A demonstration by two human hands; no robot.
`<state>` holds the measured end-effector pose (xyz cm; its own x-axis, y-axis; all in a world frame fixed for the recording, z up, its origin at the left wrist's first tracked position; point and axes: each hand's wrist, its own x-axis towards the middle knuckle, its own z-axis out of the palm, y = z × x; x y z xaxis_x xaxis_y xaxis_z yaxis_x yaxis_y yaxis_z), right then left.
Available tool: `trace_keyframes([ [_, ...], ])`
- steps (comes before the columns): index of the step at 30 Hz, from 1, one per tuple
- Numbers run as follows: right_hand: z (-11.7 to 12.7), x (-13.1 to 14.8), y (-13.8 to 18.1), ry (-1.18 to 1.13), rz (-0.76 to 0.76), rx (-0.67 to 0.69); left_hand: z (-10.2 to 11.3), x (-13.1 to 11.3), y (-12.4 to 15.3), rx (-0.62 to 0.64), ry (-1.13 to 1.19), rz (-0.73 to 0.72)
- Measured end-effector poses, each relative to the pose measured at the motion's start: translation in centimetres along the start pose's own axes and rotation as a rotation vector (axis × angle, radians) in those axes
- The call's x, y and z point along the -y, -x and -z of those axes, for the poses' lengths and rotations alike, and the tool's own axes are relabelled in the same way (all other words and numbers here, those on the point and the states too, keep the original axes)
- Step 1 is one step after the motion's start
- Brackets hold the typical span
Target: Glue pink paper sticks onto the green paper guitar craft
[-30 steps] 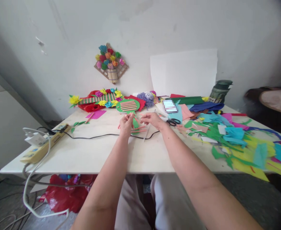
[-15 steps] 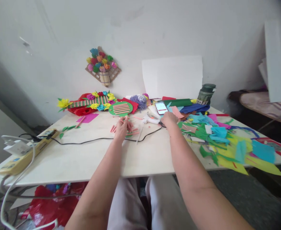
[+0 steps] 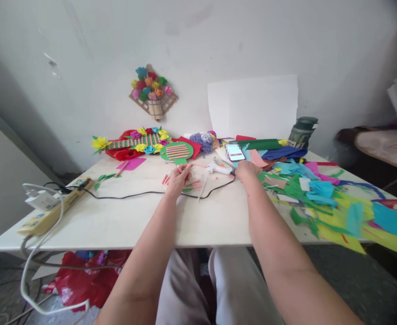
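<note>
My left hand is closed in a pinch above several loose pink sticks; what it holds, if anything, is too small to make out. Just beyond it lies a green paddle-shaped piece with a row of pink sticks across it. My right hand rests by the cord end of a white glue gun, and its fingers are mostly hidden behind the hand. One thin white stick lies between the hands. A phone with a lit screen sits beyond my right hand.
A black cord crosses the table from a yellow power strip. Coloured paper scraps cover the right side. At the back are a flower-trimmed guitar shape, yarn and a dark green bottle.
The view has turned slightly left, so everything sits farther right in the picture. My left fingers have drawn into a pinch, a little up from the loose sticks. My right hand stays near the glue gun.
</note>
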<state>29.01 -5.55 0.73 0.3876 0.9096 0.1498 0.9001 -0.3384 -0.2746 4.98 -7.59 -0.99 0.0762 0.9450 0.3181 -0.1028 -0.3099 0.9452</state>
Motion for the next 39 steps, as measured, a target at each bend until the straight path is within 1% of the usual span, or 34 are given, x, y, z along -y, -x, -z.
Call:
trace_keyframes([
  [3,0.4,0.0,0.3,-0.064,0.035,-0.048,0.2,0.3,-0.1,0.018,0.051,-0.027],
  [8,0.6,0.7,0.4,-0.267,0.147,-0.144,0.4,0.3,0.0,0.038,0.075,-0.021],
  [11,0.0,1.4,0.0,-0.432,0.234,-0.149,0.4,0.0,0.2,0.047,0.081,-0.007],
  [13,-0.7,2.0,-0.2,-0.627,0.339,-0.084,0.3,-0.1,0.3,0.061,0.089,0.006],
  [16,-1.7,3.1,0.1,-0.943,0.538,0.137,0.3,-0.2,0.4,0.092,0.103,0.016],
  [17,-1.9,3.4,0.3,-1.009,0.6,0.203,0.3,-0.2,0.4,0.097,0.105,0.013],
  [19,-2.1,4.1,1.0,-1.056,0.694,0.326,0.4,-0.2,0.5,0.1,0.103,0.01],
  [22,-2.1,4.7,1.9,-1.071,0.812,0.427,0.5,-0.1,0.5,0.104,0.103,0.014],
  [25,-2.2,4.9,2.2,-1.04,0.87,0.451,0.5,-0.1,0.5,0.108,0.112,0.013],
  [33,-2.3,4.6,2.1,-0.743,0.919,0.304,0.6,-0.3,0.7,0.134,0.118,0.025],
  [35,-2.1,4.7,2.3,-0.713,0.913,0.271,0.7,-0.3,0.7,0.144,0.118,0.016],
  [39,-1.8,4.8,2.7,-0.709,0.876,0.246,0.7,-0.2,0.6,0.148,0.107,0.008],
])
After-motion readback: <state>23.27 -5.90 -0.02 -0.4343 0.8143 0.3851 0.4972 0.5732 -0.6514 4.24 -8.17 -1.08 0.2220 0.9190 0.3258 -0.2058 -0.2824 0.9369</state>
